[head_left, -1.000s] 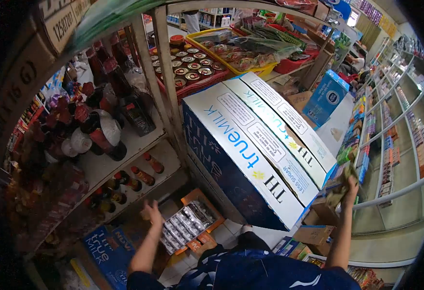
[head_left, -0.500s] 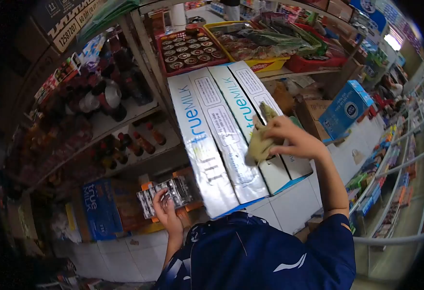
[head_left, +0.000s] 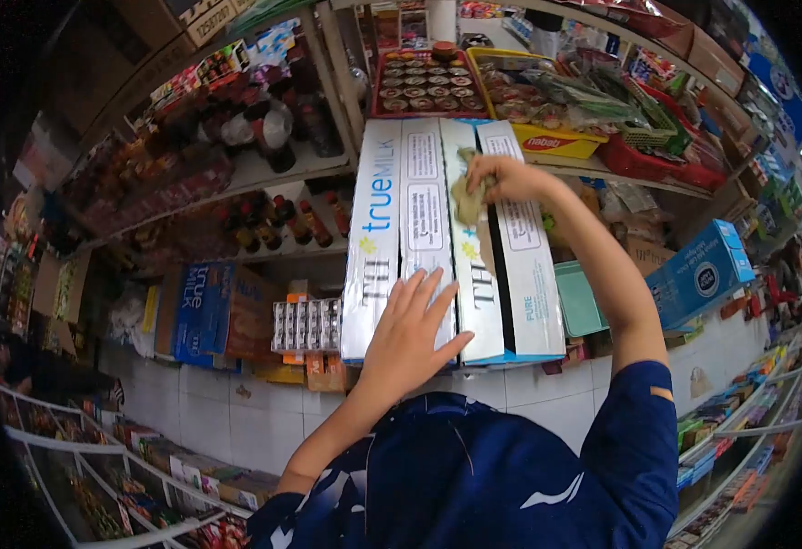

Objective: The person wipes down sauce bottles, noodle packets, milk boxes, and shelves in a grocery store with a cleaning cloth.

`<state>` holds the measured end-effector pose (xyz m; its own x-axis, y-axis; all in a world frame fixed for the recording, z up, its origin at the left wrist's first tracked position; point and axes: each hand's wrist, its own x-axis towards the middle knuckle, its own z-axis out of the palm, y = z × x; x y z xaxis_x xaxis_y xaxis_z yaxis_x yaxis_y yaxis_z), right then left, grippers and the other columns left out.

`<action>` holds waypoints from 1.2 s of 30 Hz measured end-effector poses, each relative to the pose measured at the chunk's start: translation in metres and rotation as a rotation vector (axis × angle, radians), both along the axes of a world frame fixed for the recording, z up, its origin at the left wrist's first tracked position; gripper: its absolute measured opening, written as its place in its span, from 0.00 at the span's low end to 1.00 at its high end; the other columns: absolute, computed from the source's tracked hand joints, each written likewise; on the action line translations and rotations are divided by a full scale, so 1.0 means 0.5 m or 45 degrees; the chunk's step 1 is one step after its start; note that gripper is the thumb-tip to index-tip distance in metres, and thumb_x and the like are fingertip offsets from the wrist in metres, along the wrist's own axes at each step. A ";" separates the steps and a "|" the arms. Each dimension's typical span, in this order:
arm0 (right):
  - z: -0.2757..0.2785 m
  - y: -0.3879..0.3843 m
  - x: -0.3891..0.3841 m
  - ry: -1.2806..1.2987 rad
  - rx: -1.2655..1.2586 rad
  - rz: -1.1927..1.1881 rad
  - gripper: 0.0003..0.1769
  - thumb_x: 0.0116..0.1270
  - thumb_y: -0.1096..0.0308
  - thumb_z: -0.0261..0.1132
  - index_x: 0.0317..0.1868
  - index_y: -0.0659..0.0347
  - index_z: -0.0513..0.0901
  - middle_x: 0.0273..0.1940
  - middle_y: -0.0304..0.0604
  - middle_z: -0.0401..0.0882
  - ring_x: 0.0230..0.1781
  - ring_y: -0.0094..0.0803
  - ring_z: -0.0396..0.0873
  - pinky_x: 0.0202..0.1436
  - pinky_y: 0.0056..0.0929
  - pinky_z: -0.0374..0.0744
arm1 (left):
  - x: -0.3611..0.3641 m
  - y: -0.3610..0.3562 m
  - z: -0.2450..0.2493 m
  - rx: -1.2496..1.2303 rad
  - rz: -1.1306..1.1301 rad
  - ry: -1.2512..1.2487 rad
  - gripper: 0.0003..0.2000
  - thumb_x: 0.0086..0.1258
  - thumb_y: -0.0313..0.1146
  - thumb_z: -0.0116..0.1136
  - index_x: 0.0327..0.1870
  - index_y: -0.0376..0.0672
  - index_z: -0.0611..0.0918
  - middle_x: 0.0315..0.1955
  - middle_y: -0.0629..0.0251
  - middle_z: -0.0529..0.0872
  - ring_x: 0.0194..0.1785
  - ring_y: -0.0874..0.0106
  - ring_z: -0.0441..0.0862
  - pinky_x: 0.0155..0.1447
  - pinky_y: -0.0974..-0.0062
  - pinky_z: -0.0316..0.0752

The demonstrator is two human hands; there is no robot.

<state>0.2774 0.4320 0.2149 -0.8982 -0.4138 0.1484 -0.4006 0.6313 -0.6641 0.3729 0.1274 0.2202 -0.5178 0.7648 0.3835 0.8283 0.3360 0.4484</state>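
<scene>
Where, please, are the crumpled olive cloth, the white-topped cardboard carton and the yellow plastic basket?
Crumpled olive cloth (head_left: 466, 201): head view, its lower part.
White-topped cardboard carton (head_left: 425, 233): head view, its printed top.
Yellow plastic basket (head_left: 558, 145): head view, its front wall.

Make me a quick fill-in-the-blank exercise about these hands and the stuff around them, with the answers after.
1. Of the left hand and the right hand, the one holding the cloth is the ____.
2. The hand nearer the person's shirt is the ____.
3. Large blue letters on the white carton top spell "true ____".
4. The basket directly right of the red tray is coloured ____.

Missing words: right; left; MILK; yellow.
</scene>
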 end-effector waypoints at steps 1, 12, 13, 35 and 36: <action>-0.008 0.017 -0.032 0.021 -0.037 -0.093 0.16 0.41 0.80 0.67 0.35 0.62 0.80 0.39 0.41 0.73 0.43 0.31 0.71 0.51 0.28 0.67 | 0.001 0.001 -0.002 -0.069 0.049 0.023 0.25 0.55 0.44 0.57 0.51 0.39 0.72 0.55 0.53 0.67 0.61 0.57 0.59 0.64 0.61 0.52; -0.006 -0.014 -0.003 -0.008 -0.169 -0.218 0.16 0.40 0.76 0.69 0.34 0.59 0.80 0.36 0.39 0.77 0.40 0.29 0.73 0.46 0.26 0.70 | 0.001 -0.004 -0.008 -0.178 0.017 0.078 0.32 0.52 0.52 0.57 0.55 0.40 0.70 0.58 0.51 0.64 0.63 0.56 0.56 0.65 0.59 0.49; 0.000 -0.039 0.044 -0.027 -0.145 -0.141 0.15 0.39 0.77 0.68 0.32 0.58 0.81 0.36 0.40 0.77 0.42 0.30 0.73 0.49 0.27 0.70 | 0.003 -0.005 -0.005 -0.193 0.015 0.101 0.32 0.52 0.52 0.57 0.55 0.39 0.70 0.58 0.51 0.63 0.63 0.56 0.56 0.65 0.59 0.49; -0.017 0.025 -0.140 0.146 0.029 -0.457 0.15 0.42 0.72 0.63 0.34 0.65 0.75 0.36 0.51 0.74 0.39 0.40 0.73 0.44 0.30 0.70 | -0.010 0.005 -0.014 -0.004 0.091 0.108 0.20 0.53 0.39 0.57 0.45 0.37 0.76 0.50 0.53 0.73 0.58 0.56 0.65 0.60 0.60 0.58; -0.023 0.036 -0.168 0.223 0.015 -0.512 0.16 0.42 0.71 0.63 0.35 0.65 0.75 0.36 0.52 0.74 0.40 0.40 0.73 0.45 0.30 0.70 | -0.010 0.006 -0.016 0.021 0.090 0.107 0.19 0.53 0.39 0.57 0.44 0.37 0.76 0.50 0.53 0.73 0.57 0.56 0.65 0.60 0.60 0.59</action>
